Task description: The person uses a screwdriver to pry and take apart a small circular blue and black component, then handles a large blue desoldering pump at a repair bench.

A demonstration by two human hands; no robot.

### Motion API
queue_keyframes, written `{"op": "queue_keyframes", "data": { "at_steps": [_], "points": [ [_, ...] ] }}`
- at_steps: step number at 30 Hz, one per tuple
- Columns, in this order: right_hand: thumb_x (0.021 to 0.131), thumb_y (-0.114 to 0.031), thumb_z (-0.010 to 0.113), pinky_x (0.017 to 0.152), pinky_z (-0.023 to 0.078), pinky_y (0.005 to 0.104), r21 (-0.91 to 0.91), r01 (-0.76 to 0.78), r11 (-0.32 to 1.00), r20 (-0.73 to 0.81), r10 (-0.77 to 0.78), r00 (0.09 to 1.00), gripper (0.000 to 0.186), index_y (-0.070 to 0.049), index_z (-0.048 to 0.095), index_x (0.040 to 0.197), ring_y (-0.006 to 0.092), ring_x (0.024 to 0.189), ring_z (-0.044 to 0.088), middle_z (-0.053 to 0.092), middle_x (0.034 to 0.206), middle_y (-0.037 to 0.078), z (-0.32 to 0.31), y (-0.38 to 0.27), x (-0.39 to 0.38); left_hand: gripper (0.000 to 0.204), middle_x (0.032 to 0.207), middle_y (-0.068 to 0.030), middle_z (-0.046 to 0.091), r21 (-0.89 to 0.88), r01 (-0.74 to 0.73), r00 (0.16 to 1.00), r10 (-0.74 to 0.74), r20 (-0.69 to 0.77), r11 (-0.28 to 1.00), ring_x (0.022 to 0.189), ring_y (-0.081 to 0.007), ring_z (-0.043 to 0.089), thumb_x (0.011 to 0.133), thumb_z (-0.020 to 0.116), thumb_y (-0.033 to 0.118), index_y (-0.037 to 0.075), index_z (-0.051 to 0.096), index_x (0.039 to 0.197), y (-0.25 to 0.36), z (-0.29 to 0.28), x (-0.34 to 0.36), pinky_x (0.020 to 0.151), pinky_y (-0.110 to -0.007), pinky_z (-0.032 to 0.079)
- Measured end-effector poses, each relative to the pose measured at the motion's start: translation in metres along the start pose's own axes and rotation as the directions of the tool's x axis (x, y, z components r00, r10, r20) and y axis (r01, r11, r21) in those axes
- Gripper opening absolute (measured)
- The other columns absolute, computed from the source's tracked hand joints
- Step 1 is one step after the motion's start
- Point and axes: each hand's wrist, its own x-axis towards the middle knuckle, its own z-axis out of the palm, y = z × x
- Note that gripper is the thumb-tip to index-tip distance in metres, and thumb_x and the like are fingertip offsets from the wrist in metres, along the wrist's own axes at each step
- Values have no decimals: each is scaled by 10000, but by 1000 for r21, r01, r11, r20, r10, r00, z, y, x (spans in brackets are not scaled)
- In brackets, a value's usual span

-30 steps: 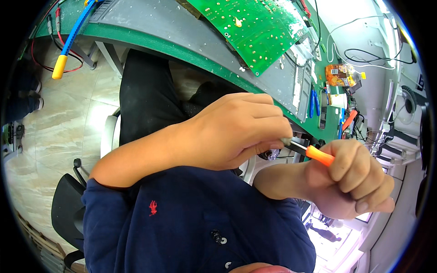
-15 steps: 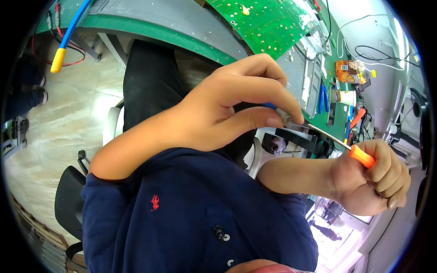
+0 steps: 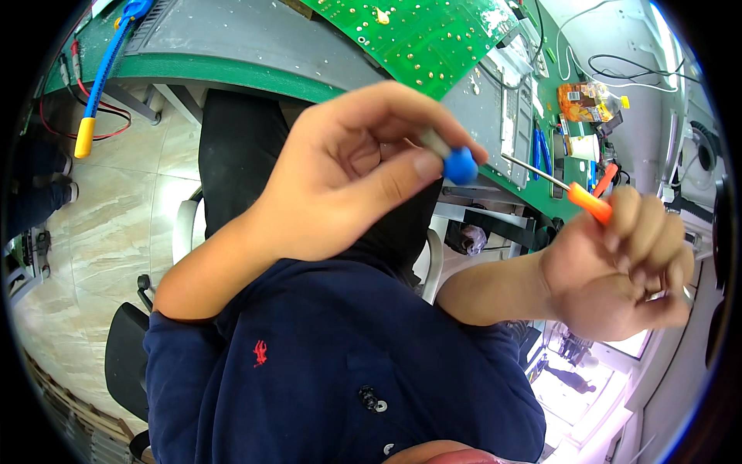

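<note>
Between the thumb and forefinger of my left hand (image 3: 332, 170) is a small knob-like piece with a round blue end (image 3: 461, 165) and a greyish stem, slightly blurred. Its exact kind does not show. My right hand (image 3: 618, 271) grips a screwdriver (image 3: 589, 203) by its orange handle, the remaining fingers loosely curled. The thin metal shaft points left toward the blue end, with a gap between tip and piece. Both hands are held up in front of my dark blue shirt, off the bench.
On the bench (image 3: 255, 69) lies a large green circuit board (image 3: 417, 39). Farther right are blue pens (image 3: 541, 151), a bottle with a yellow cap (image 3: 591, 103), a white cup (image 3: 585, 147) and cables. A blue tool with a yellow end (image 3: 85, 138) juts over the bench's left edge.
My left hand has moved left and turned the piece, so its blue end now faces right. My right hand has shifted slightly left and up; the screwdriver tip now stands farther from the piece.
</note>
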Motion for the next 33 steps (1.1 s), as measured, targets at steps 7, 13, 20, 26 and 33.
{"op": "queue_keyframes", "data": {
  "at_steps": [7,13,20,26,33],
  "points": [
    [969,-122,390,500,345,239,-492,-55,869,28,79,996,340,34,398,1272,133,586,433,541,739,113,-7,38,-16,320,1070,-155,585,-593,254,960,-275,57,764,909,-206,573,968,467,240,23,454,1204,-1,-13,0,790,-321,480],
    [929,46,406,470,414,225,-456,107,884,131,-52,990,257,-10,412,1179,164,523,504,619,879,262,3,57,-20,307,952,-62,518,-680,279,934,-355,28,678,835,-179,469,974,444,283,43,458,1166,2,-7,-4,714,-313,423],
    [961,-55,370,483,434,229,-416,6,910,-14,-13,1000,305,60,487,1218,178,614,567,608,1024,299,-13,45,-16,275,895,-45,523,-735,312,931,-349,109,602,801,-174,459,964,441,255,44,465,1138,4,-6,-3,689,-309,411],
    [904,-62,353,515,444,203,-173,-112,979,28,118,993,496,106,304,1368,182,710,561,479,1254,309,-30,35,-10,289,871,-38,518,-752,325,929,-341,142,573,777,-167,442,961,425,259,32,464,1136,5,-7,-2,670,-302,397],
    [896,-149,561,582,543,223,-1,-141,990,37,141,989,664,127,219,1393,262,875,646,456,1209,196,-47,43,-7,316,924,-74,534,-727,260,953,-289,88,636,786,-177,428,965,394,206,51,461,1232,4,-7,-3,673,-297,387]
  ]
}}
